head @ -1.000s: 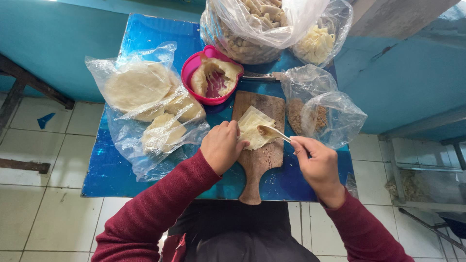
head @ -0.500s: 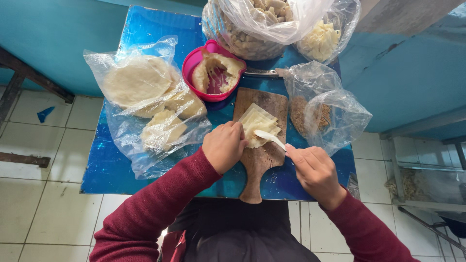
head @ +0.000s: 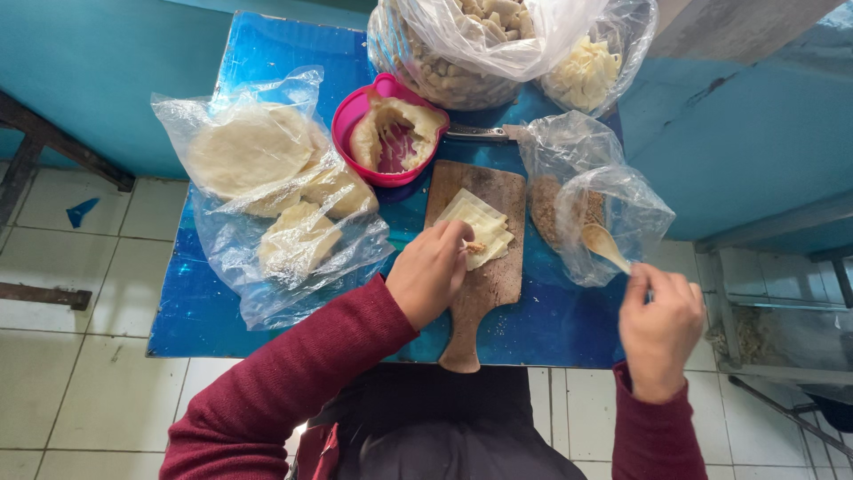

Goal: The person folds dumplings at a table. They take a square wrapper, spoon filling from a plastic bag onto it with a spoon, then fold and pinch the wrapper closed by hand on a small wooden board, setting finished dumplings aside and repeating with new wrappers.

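Pressing pale square dough (head: 478,227), left hand (head: 431,271); right hand (head: 659,322) grips wooden spoon (head: 606,245).

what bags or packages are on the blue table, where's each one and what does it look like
Clear bag of dough rounds: left side, crumpled, pale flat discs and lumps inside.
Clear bag of filling: right of the wooden board, brown crumbly contents, spoon in the right hand at its mouth.
Large clear bag: far edge, tan rolled pieces.
Smaller clear bag: beside it, pale yellow pieces.
No labels, signs or screens visible.
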Action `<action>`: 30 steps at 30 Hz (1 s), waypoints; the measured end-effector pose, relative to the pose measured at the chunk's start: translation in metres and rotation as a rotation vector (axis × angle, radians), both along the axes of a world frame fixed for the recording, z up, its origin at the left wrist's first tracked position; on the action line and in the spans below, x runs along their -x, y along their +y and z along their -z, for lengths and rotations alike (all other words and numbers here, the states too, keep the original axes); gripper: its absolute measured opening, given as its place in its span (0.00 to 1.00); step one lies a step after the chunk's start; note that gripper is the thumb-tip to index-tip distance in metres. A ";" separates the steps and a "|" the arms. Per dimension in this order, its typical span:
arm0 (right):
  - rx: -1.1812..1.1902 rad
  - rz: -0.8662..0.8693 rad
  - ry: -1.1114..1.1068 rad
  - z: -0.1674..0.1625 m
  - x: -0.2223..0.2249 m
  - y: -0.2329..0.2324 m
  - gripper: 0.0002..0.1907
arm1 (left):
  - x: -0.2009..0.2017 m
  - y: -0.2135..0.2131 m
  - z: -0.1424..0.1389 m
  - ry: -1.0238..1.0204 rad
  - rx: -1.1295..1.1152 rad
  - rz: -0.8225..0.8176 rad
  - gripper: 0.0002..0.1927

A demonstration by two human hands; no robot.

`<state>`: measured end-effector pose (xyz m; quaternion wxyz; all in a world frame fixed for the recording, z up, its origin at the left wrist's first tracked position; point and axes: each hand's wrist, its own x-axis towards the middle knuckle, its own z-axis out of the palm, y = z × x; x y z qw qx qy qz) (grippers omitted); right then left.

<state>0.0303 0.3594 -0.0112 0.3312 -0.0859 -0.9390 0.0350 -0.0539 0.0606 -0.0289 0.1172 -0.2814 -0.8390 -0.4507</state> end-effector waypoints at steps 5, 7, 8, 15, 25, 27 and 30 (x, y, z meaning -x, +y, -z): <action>0.128 -0.255 0.059 -0.017 0.009 -0.039 0.09 | -0.002 0.006 0.004 -0.017 -0.042 0.083 0.09; 0.231 -0.435 -0.018 -0.016 0.021 -0.060 0.07 | -0.001 0.008 0.008 -0.006 -0.045 0.075 0.10; 0.278 -0.520 -0.067 -0.014 0.029 -0.070 0.07 | 0.001 0.009 0.009 -0.005 -0.045 0.062 0.11; 0.281 -0.540 -0.255 0.001 0.066 -0.094 0.06 | 0.007 0.011 0.018 0.039 -0.026 0.052 0.11; 0.379 -0.522 -0.315 0.010 0.070 -0.093 0.09 | 0.005 0.011 0.017 0.054 0.033 0.030 0.12; 0.384 -0.582 -0.268 0.008 0.069 -0.095 0.08 | 0.005 0.012 0.016 0.046 0.038 0.028 0.12; 0.365 -0.649 -0.223 0.003 0.068 -0.097 0.07 | 0.005 0.011 0.013 0.048 0.050 0.033 0.13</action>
